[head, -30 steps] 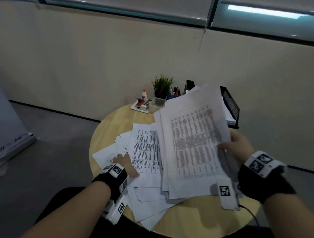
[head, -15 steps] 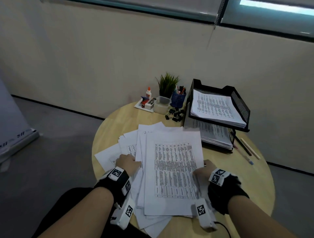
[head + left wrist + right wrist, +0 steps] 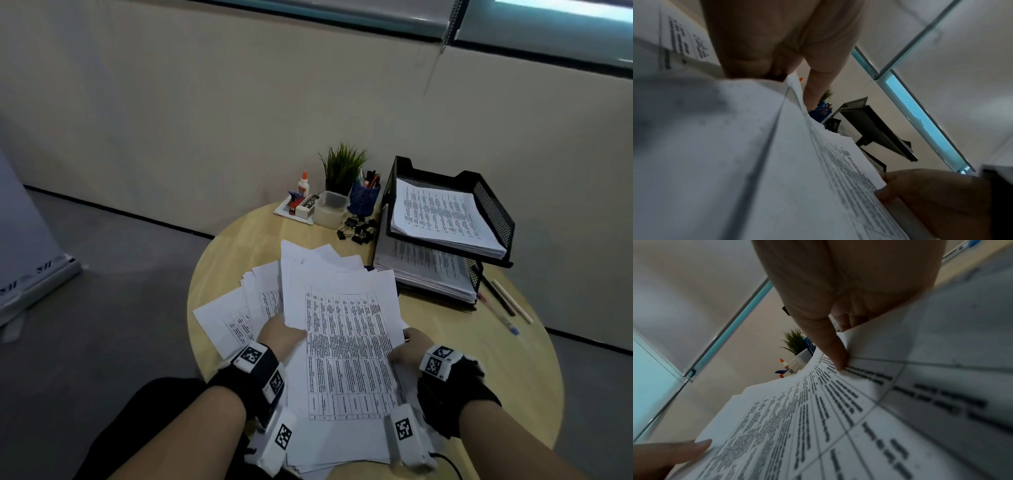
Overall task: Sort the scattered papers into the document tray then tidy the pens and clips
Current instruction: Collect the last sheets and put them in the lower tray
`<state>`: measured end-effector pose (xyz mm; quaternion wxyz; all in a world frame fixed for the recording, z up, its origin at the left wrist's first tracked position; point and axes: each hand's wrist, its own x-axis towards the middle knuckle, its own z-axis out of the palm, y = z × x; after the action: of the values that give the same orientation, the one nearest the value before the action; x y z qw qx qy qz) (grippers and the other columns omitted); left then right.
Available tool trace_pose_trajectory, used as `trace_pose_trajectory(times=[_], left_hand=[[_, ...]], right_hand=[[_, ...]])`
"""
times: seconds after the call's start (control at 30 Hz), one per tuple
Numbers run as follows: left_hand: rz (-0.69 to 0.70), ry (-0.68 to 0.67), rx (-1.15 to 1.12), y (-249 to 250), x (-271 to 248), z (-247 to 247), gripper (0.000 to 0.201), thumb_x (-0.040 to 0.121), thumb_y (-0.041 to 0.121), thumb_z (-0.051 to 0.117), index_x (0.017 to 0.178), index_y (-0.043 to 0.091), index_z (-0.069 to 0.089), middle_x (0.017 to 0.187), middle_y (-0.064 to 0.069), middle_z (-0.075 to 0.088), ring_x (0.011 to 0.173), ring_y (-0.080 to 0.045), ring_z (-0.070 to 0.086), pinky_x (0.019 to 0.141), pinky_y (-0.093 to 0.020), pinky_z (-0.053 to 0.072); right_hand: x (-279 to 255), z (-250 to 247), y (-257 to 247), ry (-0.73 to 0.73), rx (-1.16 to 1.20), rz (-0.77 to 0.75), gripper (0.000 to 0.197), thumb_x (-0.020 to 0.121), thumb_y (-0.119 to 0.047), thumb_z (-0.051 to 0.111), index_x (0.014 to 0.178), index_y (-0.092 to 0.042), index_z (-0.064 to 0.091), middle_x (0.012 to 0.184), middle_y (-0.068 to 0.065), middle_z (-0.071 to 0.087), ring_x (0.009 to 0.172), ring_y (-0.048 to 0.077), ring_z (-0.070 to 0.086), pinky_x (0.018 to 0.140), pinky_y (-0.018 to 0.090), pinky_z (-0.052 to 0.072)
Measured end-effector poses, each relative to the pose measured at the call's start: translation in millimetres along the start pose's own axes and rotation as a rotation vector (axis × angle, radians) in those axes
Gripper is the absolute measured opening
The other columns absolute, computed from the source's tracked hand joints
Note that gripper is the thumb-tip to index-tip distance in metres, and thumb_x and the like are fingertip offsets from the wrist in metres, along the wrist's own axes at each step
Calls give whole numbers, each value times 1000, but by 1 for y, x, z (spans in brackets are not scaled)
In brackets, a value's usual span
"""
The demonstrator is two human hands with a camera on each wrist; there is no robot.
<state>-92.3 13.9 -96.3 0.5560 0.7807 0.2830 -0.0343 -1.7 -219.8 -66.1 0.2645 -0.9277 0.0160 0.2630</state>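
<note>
The right hand (image 3: 409,349) is gripping the right edge of a stack of printed sheets (image 3: 346,353); in the right wrist view its thumb is lying flat on the top page, pressing on the printed table, while its other fingers (image 3: 846,321) are curling under the paper edge; the left hand (image 3: 279,337) is holding the opposite, left edge of the same stack, its fingers tucked beneath the sheets, as the left wrist view is showing them disappearing under the paper; so the stack is lying between the two hands, just above the near part of the round wooden table (image 3: 507,377), with its top page facing up and its far corners fanning unevenly; more loose papers (image 3: 236,318) are lying spread on the table to the left of and beneath the held stack, overlapping one another; beyond the stack, to the right, a black mesh two-tier document tray (image 3: 493,212) is standing with paper already in both tiers; binder clips (image 3: 358,228) are lying in a small heap just left of the tray's lower tier; behind them a blue pen cup (image 3: 364,198) is standing beside a clear plastic box (image 3: 330,209), a small potted plant (image 3: 342,168) and a glue bottle (image 3: 303,185); a few pens (image 3: 500,308) are lying loose on the table to the right of the tray.
</note>
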Motion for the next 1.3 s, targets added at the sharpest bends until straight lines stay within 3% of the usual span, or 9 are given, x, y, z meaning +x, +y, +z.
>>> trace_pose_trajectory(times=[0.13, 0.23, 0.3, 0.4, 0.53, 0.8, 1.0, 1.13, 1.3], left_hand=[[-41, 218, 267, 2, -3, -11, 5, 72, 27, 59, 67, 26, 58, 115, -14, 55, 108, -33, 52, 94, -38, 45], [-71, 229, 117, 0, 0, -16, 15, 67, 21, 61, 55, 26, 54, 127, -19, 48, 120, -34, 43, 100, -39, 40], [-47, 248, -4, 2, 0, -20, 5, 62, 24, 62, 66, 27, 62, 127, -18, 52, 116, -32, 48, 98, -39, 43], [-93, 298, -189, 1, 6, -24, 49, 73, 14, 67, 121, 10, 56, 134, -17, 47, 117, -33, 51, 97, -35, 44], [-135, 329, -394, 3, 7, -25, 83, 78, 4, 68, 145, 7, 19, 141, -18, 39, 125, -34, 44, 95, -38, 39], [-181, 55, -356, -5, 3, -13, 53, 75, 12, 78, 119, -8, 57, 116, -17, 63, 111, -31, 59, 90, -31, 45], [-65, 65, -422, 1, -10, -16, 40, 78, -7, 68, 117, -9, 59, 114, -21, 64, 97, -26, 60, 91, -33, 45], [-6, -18, -486, 11, -23, -24, 43, 79, -6, 68, 120, -6, 57, 115, -20, 64, 104, -30, 61, 100, -41, 43], [98, -207, -567, 30, -44, -33, 35, 77, -1, 69, 112, -1, 63, 108, -18, 69, 102, -32, 65, 98, -48, 46]], right_hand=[[6, 5, 7, 48, -50, 35, 17, 83, -6, 64, 100, -2, 62, 89, 10, 62, 71, 19, 55, 48, 20, 38], [6, 7, 8, 107, -134, 69, 19, 85, -12, 62, 102, -5, 61, 102, 11, 63, 93, 25, 59, 67, 22, 43], [6, 9, 5, 146, -126, 89, 36, 82, -15, 64, 116, -4, 58, 119, 14, 60, 110, 29, 57, 82, 28, 43], [7, 12, 0, 149, -186, 120, 24, 80, -18, 63, 102, -10, 61, 117, 14, 61, 106, 31, 59, 101, 47, 43], [5, 13, 1, 150, -184, 89, 42, 81, -19, 65, 119, -7, 54, 124, 16, 55, 115, 32, 54, 96, 37, 43], [1, 13, -2, 64, -279, -85, 26, 82, -26, 62, 75, -17, 39, 82, 1, 43, 78, 22, 46, 72, 30, 40], [-3, 4, 11, 25, -41, -162, 24, 82, -20, 63, 104, -12, 56, 101, 10, 57, 96, 25, 58, 82, 32, 45], [-11, -3, 17, 71, 302, -103, 75, 80, -26, 73, 141, -7, 32, 133, 15, 49, 112, 30, 55, 85, 36, 49], [-36, -20, 21, -64, 805, -203, 63, 71, -14, 80, 125, 3, 51, 104, 15, 66, 87, 29, 62, 73, 36, 53]])
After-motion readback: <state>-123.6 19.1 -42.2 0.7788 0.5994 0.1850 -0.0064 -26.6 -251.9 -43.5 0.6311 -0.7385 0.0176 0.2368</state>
